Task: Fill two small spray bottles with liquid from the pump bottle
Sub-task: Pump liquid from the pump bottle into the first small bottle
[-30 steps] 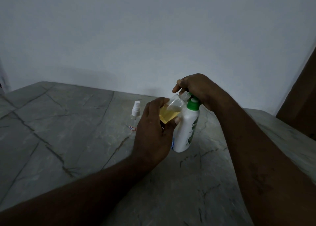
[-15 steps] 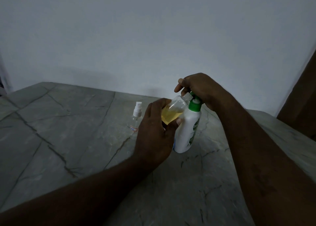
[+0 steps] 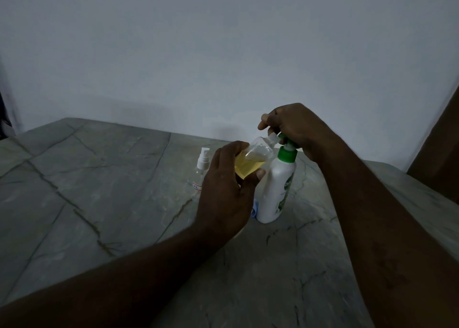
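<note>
My left hand [image 3: 224, 191] grips a small clear bottle [image 3: 250, 158] with no cap, partly full of yellow liquid, tilted so its open neck sits under the pump spout. The white pump bottle [image 3: 275, 191] with a green collar stands upright on the grey stone table [image 3: 99, 203]. My right hand [image 3: 295, 126] rests on top of its green pump head and hides most of it. A second small spray bottle [image 3: 201, 168], clear with a white spray cap on, stands on the table left of my left hand.
A small blue thing [image 3: 253, 209] peeks out at the pump bottle's base, behind my left hand. A white wall [image 3: 223, 54] rises behind the table. A dark brown panel [image 3: 442, 153] stands at the right edge.
The green pump head has risen a little off the collar under my right hand. The tilted small bottle stays at the spout; the view has shifted slightly.
</note>
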A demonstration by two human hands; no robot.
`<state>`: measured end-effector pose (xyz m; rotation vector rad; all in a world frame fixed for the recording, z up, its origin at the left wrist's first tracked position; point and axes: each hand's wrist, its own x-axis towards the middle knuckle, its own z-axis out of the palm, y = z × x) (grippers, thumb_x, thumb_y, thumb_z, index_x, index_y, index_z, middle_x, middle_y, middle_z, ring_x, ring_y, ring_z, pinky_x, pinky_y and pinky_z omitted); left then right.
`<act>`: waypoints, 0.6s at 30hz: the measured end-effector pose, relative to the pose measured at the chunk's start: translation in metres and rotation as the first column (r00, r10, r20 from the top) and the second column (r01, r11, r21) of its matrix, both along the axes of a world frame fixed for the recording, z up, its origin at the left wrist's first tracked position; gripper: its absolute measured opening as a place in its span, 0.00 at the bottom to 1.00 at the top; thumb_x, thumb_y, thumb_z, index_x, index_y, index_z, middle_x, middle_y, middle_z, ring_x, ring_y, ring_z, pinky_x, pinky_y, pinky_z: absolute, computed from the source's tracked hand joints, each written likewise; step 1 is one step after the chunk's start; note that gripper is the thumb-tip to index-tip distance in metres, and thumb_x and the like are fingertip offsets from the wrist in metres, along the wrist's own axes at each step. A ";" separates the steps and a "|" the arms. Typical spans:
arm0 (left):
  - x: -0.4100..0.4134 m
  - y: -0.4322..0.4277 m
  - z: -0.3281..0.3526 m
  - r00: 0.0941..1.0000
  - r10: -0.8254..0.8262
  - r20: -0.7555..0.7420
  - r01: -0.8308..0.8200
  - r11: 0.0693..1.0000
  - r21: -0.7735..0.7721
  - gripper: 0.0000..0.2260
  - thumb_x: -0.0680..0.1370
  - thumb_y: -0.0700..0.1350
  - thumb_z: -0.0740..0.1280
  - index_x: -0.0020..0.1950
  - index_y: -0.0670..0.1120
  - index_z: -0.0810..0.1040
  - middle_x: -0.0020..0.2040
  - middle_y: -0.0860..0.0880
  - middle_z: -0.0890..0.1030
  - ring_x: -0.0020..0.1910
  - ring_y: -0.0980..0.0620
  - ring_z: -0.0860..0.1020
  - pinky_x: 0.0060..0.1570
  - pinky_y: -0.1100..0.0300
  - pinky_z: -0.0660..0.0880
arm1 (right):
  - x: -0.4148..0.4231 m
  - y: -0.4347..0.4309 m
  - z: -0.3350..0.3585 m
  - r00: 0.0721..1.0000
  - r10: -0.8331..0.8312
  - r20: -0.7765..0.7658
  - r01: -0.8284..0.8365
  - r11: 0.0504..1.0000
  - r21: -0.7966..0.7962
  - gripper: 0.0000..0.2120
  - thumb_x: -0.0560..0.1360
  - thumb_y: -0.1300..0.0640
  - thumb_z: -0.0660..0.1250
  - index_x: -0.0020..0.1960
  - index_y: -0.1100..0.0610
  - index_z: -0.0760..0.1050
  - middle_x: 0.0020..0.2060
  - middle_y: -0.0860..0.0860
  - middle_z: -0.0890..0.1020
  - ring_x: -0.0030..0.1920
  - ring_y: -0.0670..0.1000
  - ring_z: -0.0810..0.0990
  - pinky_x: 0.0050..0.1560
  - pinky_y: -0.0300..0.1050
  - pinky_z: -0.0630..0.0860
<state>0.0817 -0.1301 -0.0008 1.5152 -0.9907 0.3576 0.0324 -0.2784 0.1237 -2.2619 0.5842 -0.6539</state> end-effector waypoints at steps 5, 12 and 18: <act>-0.001 0.001 0.000 1.000 -0.005 0.016 0.005 1.000 0.002 0.22 0.78 0.49 0.72 0.69 0.47 0.71 0.64 0.51 0.76 0.57 0.60 0.73 0.50 0.81 0.67 | 0.004 0.002 -0.003 0.999 -0.013 -0.049 0.011 0.999 -0.037 0.12 0.80 0.56 0.66 0.40 0.51 0.83 0.40 0.47 0.82 0.38 0.49 0.78 0.40 0.42 0.74; 0.002 0.000 0.000 0.998 -0.007 -0.059 0.008 1.000 0.028 0.22 0.77 0.52 0.71 0.69 0.49 0.71 0.64 0.54 0.78 0.59 0.59 0.77 0.54 0.76 0.71 | 0.003 0.003 -0.004 0.999 0.006 -0.032 -0.006 1.000 -0.003 0.13 0.80 0.57 0.66 0.39 0.51 0.83 0.38 0.43 0.81 0.38 0.47 0.78 0.39 0.40 0.72; 0.007 -0.004 0.004 0.851 -0.273 -0.448 0.262 0.961 -0.087 0.12 0.76 0.49 0.72 0.57 0.48 0.77 0.44 0.54 0.83 0.40 0.59 0.81 0.38 0.67 0.77 | 0.002 0.003 -0.001 1.000 0.004 -0.014 -0.005 0.999 -0.033 0.13 0.81 0.56 0.66 0.40 0.52 0.83 0.35 0.44 0.80 0.33 0.46 0.76 0.34 0.37 0.70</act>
